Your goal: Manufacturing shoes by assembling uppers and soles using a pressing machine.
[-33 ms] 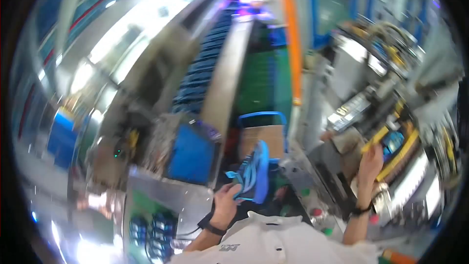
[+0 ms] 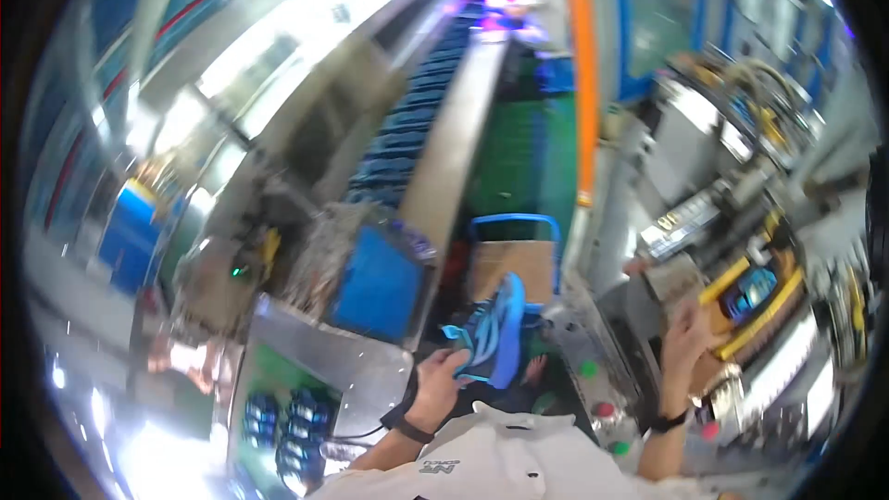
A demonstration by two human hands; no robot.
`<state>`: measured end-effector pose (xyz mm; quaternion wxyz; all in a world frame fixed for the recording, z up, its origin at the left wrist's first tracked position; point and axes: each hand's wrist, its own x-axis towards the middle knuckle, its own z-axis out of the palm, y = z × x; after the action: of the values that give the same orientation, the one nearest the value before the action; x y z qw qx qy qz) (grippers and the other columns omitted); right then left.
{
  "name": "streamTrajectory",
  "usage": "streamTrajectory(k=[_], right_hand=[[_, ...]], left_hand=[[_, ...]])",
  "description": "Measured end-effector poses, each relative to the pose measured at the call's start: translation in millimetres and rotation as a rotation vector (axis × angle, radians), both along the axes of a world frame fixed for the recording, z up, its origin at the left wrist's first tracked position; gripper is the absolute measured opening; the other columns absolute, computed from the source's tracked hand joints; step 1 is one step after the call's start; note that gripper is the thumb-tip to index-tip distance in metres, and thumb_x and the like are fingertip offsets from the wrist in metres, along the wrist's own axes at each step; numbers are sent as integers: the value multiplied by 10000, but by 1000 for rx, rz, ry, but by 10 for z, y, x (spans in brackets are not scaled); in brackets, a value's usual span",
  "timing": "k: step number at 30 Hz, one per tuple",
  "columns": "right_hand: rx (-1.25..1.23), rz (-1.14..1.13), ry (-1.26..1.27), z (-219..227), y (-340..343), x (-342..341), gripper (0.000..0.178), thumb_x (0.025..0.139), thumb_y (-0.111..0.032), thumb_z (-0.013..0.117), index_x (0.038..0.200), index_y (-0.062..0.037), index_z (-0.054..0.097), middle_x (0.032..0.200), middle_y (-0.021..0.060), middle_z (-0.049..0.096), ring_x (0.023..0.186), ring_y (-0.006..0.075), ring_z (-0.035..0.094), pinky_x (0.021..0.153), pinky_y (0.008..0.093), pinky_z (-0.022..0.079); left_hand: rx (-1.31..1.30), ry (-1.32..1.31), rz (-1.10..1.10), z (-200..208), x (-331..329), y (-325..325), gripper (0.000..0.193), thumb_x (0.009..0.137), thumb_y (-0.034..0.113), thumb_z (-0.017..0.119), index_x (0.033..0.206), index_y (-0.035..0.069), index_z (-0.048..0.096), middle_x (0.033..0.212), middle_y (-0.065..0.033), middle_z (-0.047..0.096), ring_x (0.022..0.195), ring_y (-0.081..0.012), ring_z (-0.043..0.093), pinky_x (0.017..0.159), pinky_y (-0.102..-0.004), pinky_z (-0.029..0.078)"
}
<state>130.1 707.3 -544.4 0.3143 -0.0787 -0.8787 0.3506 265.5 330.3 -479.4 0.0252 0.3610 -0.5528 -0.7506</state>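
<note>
**Left hand grips a blue sports shoe in front of the trolley**

The shoe is on the wearer's side of the blue-framed trolley, overlapping its brown panel in view. It is tilted, with its blue sole facing right. The left hand has its fingers closed around the shoe's near end.

The right hand is right of the trolley, near a yellow-edged machine fixture with a blue item inside. Blur hides whether that hand touches or grasps anything.

Green and red push buttons sit to the trolley's near right. A flat blue panel is to its left; dark-and-blue items, too blurred to name, stand in rows to its near left. Beyond the trolley, a conveyor runs off on the left, an orange post rises on the right, and a person in a light top is farthest away.
</note>
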Motion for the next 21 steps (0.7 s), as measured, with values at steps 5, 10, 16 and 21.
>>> streamTrajectory(k=[5,10,16,21], right_hand=[[157,448,-239,-1147,-945,436,165,798,-49,648,958,-34,610,919,157,598,890,357,588,755,444,484],[205,531,-269,-1969,-925,332,189,858,-63,571,1046,-43,582,1024,196,570,985,397,547,838,478,456],[203,483,-292,-1640,-1057,302,205,849,-69,600,1051,-37,594,991,180,582,981,377,555,844,466,457],[82,543,-281,-1057,-1895,-131,199,834,-51,626,1032,-43,614,902,129,606,837,327,597,756,416,484]], left_hand=[[85,-57,54,-87,561,43,344,877,182,697,1103,-63,608,996,-104,681,890,-185,674,754,-346,579],[-169,64,72,-178,1081,-152,232,898,128,620,1059,-38,635,1016,-120,663,914,-227,666,754,-383,588],[-52,-45,521,-797,1698,-1108,189,864,110,641,975,-43,644,940,-147,684,766,-278,691,659,-434,610],[-38,-31,934,-1223,2212,-2118,189,818,82,706,966,-10,633,902,-109,660,702,-246,663,581,-433,601]])
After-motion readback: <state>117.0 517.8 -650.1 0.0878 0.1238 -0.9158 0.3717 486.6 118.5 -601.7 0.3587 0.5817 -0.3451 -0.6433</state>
